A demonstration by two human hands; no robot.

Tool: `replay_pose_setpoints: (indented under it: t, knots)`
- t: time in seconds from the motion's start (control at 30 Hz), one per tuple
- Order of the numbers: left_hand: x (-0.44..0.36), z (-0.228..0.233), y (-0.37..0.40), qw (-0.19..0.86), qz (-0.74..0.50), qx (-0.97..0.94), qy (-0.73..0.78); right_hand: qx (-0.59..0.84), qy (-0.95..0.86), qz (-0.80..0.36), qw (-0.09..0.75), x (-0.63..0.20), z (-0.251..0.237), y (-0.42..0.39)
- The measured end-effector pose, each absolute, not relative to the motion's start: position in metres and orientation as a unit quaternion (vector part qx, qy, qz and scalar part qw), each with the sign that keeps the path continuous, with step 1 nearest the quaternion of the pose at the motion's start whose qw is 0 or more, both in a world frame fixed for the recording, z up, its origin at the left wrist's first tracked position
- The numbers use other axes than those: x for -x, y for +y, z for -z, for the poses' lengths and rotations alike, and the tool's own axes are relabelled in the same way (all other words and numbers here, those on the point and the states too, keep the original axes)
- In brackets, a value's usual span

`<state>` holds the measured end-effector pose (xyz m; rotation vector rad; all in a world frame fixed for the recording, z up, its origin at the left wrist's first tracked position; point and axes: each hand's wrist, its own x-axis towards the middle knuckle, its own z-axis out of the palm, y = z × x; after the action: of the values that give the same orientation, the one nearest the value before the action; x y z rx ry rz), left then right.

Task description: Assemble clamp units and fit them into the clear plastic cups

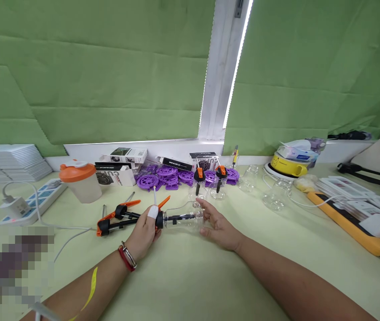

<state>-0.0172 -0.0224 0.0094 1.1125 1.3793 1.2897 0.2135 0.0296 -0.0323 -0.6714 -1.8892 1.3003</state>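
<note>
My left hand [147,229] is closed around a black bottle top [159,220] with an orange lever and a thin pale spout pointing up; the thumb has a white cover. The top sits at the mouth of a clear bottle [186,215] lying on its side, and its black tube reaches inside. I cannot tell whether it is fastened. My right hand [221,226] grips the bottle's base between thumb and fingers. Left of my left hand, more black-and-orange bottle tops [109,226] lie on the table. Behind stand two clear bottles with such tops [199,176] fitted.
Purple wheel-like parts [166,174] and printed boxes [116,174] line the wall. An orange-lidded cup [82,183] and a power strip [38,200] stand left. Clear bottles [275,196], a yellow cup [288,166] and an orange strip [350,220] are right.
</note>
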Motion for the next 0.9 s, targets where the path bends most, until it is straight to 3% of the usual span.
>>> replay_pose_setpoints:
  t: [0.4,0.6,0.9]
  knots:
    - [0.0174,-0.0041,-0.0228,0.463,-0.520,-0.456,0.554,0.261,-0.703,-0.566,0.343,-0.2142,0.0329,0.0336]
    - [0.0164,-0.0081,-0.0232,0.478,-0.514,-0.453,0.549,0.252,-0.724,-0.526,0.368,-0.2136,0.0331,0.0306]
    - [0.0141,-0.0093,-0.0248,0.468,-0.510,-0.459,0.557,0.242,-0.715,-0.555,0.350,-0.2145,0.0318,0.0311]
